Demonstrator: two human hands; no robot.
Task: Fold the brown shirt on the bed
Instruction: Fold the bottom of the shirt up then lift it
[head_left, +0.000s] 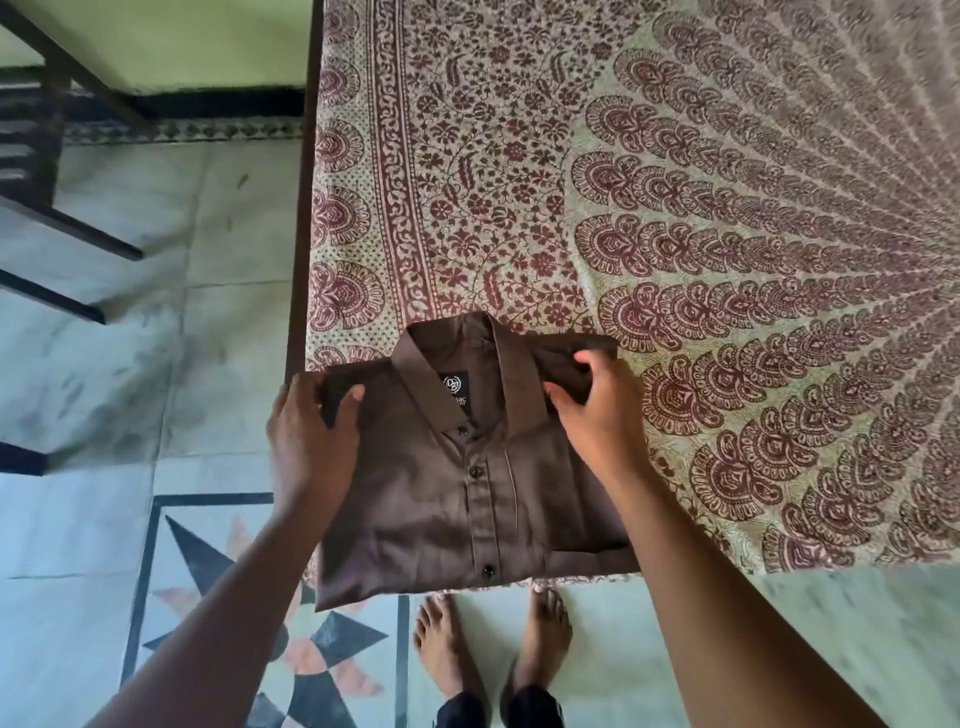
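From the head camera, looking down: the brown shirt (467, 483) lies folded into a neat rectangle at the near left corner of the bed (675, 208), front side up. Its collar (452, 364) points away from the person, with a black label (453, 387) showing inside the neck. A row of dark buttons (474, 472) runs down the middle of the shirt. The near edge of the shirt hangs a little over the edge of the bed, above the floor.

The left hand (306, 431) holds the left shoulder of the shirt, thumb on top of the cloth and the other fingers curled round the folded edge. The right hand (597, 405) holds the right shoulder beside the collar, its fingers bent and pinching the cloth, thumb tip resting near the collar's edge. Both forearms reach in from the bottom of the frame.

The bed is covered with a pale bedsheet (519, 182) printed in dark red flower and paisley patterns. Its dark wooden frame (304, 208) runs along the left side.

Below the shirt, 2 bare feet (493, 644) stand on the tiled floor (156, 338), which has a star design (234, 597) in dark and pink pieces. Dark wooden furniture (47, 182) stands at the far left
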